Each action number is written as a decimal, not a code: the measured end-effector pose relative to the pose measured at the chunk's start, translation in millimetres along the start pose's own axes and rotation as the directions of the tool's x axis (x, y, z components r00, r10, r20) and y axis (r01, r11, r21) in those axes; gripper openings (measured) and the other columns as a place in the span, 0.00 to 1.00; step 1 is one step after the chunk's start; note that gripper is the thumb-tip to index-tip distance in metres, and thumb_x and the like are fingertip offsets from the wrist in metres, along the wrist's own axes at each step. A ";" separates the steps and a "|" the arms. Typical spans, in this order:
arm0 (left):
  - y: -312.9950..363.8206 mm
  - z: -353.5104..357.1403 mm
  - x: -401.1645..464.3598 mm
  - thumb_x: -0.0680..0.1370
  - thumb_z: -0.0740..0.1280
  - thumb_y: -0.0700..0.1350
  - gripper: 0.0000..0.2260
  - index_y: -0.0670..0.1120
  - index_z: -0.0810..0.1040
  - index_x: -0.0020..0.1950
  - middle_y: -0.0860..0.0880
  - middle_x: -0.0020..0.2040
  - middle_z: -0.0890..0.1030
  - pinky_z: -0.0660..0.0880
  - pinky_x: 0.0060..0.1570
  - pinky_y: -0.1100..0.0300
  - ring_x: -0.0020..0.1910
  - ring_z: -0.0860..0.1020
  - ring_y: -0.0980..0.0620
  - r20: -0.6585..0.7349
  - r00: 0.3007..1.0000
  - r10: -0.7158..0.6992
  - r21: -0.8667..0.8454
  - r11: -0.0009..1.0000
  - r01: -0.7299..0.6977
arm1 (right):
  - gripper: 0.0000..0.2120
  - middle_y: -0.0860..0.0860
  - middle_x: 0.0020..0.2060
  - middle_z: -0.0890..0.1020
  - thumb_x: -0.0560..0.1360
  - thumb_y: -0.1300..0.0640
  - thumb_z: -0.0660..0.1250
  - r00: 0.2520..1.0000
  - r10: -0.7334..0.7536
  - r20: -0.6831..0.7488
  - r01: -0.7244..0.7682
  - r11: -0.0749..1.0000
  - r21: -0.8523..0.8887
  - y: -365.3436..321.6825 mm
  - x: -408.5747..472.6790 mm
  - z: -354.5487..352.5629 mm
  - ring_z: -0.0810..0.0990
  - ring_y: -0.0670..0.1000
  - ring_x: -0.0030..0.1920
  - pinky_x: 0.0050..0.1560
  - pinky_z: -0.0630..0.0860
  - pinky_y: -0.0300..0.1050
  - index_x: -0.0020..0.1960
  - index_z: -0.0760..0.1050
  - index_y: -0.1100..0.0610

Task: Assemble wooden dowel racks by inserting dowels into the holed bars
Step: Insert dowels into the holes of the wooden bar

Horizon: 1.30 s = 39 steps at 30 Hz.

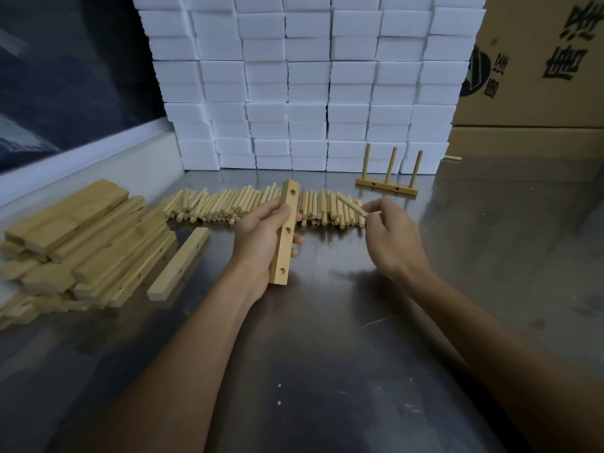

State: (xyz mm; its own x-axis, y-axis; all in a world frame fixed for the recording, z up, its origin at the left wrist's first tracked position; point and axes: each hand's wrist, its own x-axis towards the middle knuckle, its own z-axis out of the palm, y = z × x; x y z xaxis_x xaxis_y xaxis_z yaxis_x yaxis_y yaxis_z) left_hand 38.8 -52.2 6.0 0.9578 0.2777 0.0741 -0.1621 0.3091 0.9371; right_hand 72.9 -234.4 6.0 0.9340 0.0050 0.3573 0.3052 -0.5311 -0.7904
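Observation:
My left hand (pixel 258 238) grips a wooden bar (pixel 285 246) with three holes, held nearly upright above the steel table (pixel 327 338). My right hand (pixel 392 237) pinches one dowel (pixel 351 206) by its near end, just right of the bar and apart from it. Behind both hands a row of loose dowels (pixel 228 204) lies across the table. A finished rack (pixel 387 186) with three upright dowels stands at the back right.
A heap of wooden bars (pixel 75 243) lies at the left, with one single bar (pixel 178 263) beside it. White foam blocks (pixel 310 83) are stacked at the back. Cardboard boxes (pixel 536 60) stand at the back right, with a stray dowel (pixel 452 157) below them.

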 end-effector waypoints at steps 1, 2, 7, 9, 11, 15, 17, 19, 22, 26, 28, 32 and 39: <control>0.1 0.9 -0.7 0.81 0.65 0.39 0.07 0.48 0.82 0.52 0.45 0.44 0.84 0.74 0.25 0.60 0.30 0.79 0.48 0.013 1.000 0.004 0.019 1.000 -0.004 | 0.10 0.46 0.35 0.75 0.82 0.57 0.54 0.999 -0.034 0.011 0.033 0.999 0.023 0.6 -6.4 1.2 0.69 0.42 0.27 0.26 0.65 0.39 0.56 0.73 0.53; 0.3 1.6 -1.3 0.81 0.65 0.39 0.08 0.49 0.82 0.54 0.44 0.45 0.84 0.74 0.25 0.59 0.31 0.80 0.47 0.029 1.000 0.006 0.044 0.999 -0.007 | 0.10 0.45 0.33 0.74 0.82 0.57 0.54 0.998 -0.068 0.011 0.068 0.997 0.044 0.8 -11.5 1.8 0.68 0.42 0.26 0.26 0.64 0.39 0.57 0.73 0.52; 0.3 3.8 -3.2 0.81 0.66 0.40 0.09 0.50 0.82 0.58 0.44 0.46 0.83 0.69 0.25 0.59 0.30 0.74 0.50 0.058 0.997 0.045 0.151 0.987 -0.053 | 0.05 0.42 0.27 0.74 0.81 0.53 0.61 0.964 -0.241 -0.112 0.253 0.961 0.112 -8.7 -21.3 -0.6 0.70 0.42 0.27 0.26 0.64 0.34 0.53 0.74 0.52; -0.5 4.7 -4.3 0.80 0.67 0.41 0.11 0.50 0.81 0.62 0.46 0.46 0.84 0.69 0.25 0.59 0.29 0.74 0.51 0.066 0.995 0.071 0.205 0.975 -0.083 | 0.05 0.42 0.28 0.74 0.81 0.53 0.62 0.940 -0.313 -0.133 0.323 0.944 0.061 -12.0 -23.2 0.0 0.72 0.42 0.30 0.29 0.64 0.32 0.53 0.75 0.53; -0.9 5.4 -6.1 0.80 0.67 0.42 0.13 0.50 0.81 0.64 0.48 0.45 0.84 0.70 0.25 0.59 0.29 0.74 0.51 0.081 0.993 0.082 0.234 0.967 -0.099 | 0.05 0.43 0.31 0.75 0.81 0.53 0.63 0.929 -0.350 -0.120 0.355 0.935 0.024 -12.3 -24.2 1.4 0.74 0.43 0.32 0.32 0.65 0.34 0.53 0.75 0.53; 0.2 7.7 -9.3 0.80 0.68 0.42 0.12 0.54 0.82 0.61 0.47 0.44 0.83 0.69 0.25 0.59 0.30 0.74 0.50 0.117 0.989 0.085 0.234 0.966 -0.111 | 0.06 0.40 0.33 0.74 0.81 0.53 0.64 0.924 -0.373 -0.078 0.372 0.928 -0.026 -8.8 -23.9 3.4 0.75 0.39 0.34 0.34 0.66 0.33 0.55 0.75 0.53; 0.2 9.4 -10.0 0.80 0.68 0.42 0.11 0.57 0.82 0.57 0.44 0.44 0.81 0.69 0.25 0.59 0.31 0.74 0.49 0.138 0.986 0.090 0.235 0.965 -0.121 | 0.06 0.39 0.34 0.75 0.81 0.53 0.64 0.927 -0.370 -0.070 0.368 0.929 -0.040 -7.3 -23.0 3.7 0.75 0.39 0.34 0.35 0.67 0.32 0.55 0.75 0.53; 0.3 10.3 -10.2 0.80 0.68 0.42 0.11 0.57 0.82 0.57 0.43 0.44 0.80 0.69 0.26 0.59 0.31 0.73 0.49 0.150 0.984 0.096 0.236 0.963 -0.130 | 0.06 0.40 0.35 0.75 0.81 0.53 0.64 0.922 -0.380 -0.068 0.377 0.925 -0.053 -7.5 -22.5 3.5 0.75 0.40 0.34 0.35 0.69 0.35 0.55 0.75 0.53; 0.1 10.5 -9.9 0.80 0.67 0.42 0.14 0.54 0.80 0.64 0.44 0.42 0.80 0.69 0.26 0.60 0.32 0.73 0.49 0.143 0.981 0.132 0.293 0.941 -0.169 | 0.08 0.47 0.40 0.80 0.81 0.54 0.64 0.889 -0.453 -0.070 0.442 0.887 -0.131 -9.1 -22.6 1.0 0.77 0.46 0.38 0.38 0.77 0.48 0.57 0.76 0.56; -3.5 14.9 -11.4 0.80 0.67 0.40 0.16 0.49 0.77 0.69 0.46 0.53 0.83 0.69 0.26 0.65 0.29 0.72 0.54 0.164 0.963 0.212 0.369 0.893 -0.259 | 0.10 0.53 0.44 0.82 0.81 0.54 0.65 0.833 -0.549 -0.063 0.515 0.813 -0.274 -9.4 -21.0 -1.6 0.79 0.54 0.41 0.38 0.77 0.55 0.57 0.78 0.59; -4.2 16.8 -11.6 0.80 0.67 0.39 0.17 0.48 0.76 0.69 0.40 0.63 0.78 0.69 0.26 0.67 0.29 0.72 0.55 0.168 0.960 0.225 0.376 0.885 -0.274 | 0.10 0.53 0.41 0.81 0.81 0.54 0.64 0.818 -0.570 -0.082 0.527 0.798 -0.291 -9.6 -20.6 -2.4 0.77 0.54 0.38 0.35 0.76 0.54 0.54 0.79 0.60; -4.0 16.1 -10.7 0.80 0.67 0.38 0.17 0.47 0.77 0.68 0.45 0.52 0.83 0.69 0.26 0.67 0.30 0.72 0.55 0.193 0.947 0.257 0.361 0.879 -0.312 | 0.10 0.51 0.33 0.80 0.81 0.56 0.64 0.836 -0.538 -0.111 0.504 0.832 -0.233 -12.5 -20.7 -1.4 0.75 0.50 0.31 0.32 0.74 0.51 0.50 0.81 0.60; -5.7 15.5 -7.0 0.80 0.67 0.37 0.17 0.45 0.76 0.69 0.53 0.40 0.73 0.69 0.38 0.62 0.37 0.73 0.53 0.250 0.918 0.308 0.412 0.824 -0.389 | 0.13 0.43 0.21 0.70 0.81 0.53 0.64 0.995 -0.094 0.044 0.076 0.951 0.300 -11.5 -15.2 -4.3 0.65 0.42 0.23 0.25 0.64 0.36 0.44 0.83 0.57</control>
State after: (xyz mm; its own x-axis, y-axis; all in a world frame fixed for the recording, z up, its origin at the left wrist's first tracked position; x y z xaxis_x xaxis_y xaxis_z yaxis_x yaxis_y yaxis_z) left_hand 36.6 -70.0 5.5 0.8884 0.1228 0.4424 -0.4087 -0.2276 0.8838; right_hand 54.4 -232.0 11.8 0.9085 0.0917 0.4077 0.4173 -0.2501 -0.8737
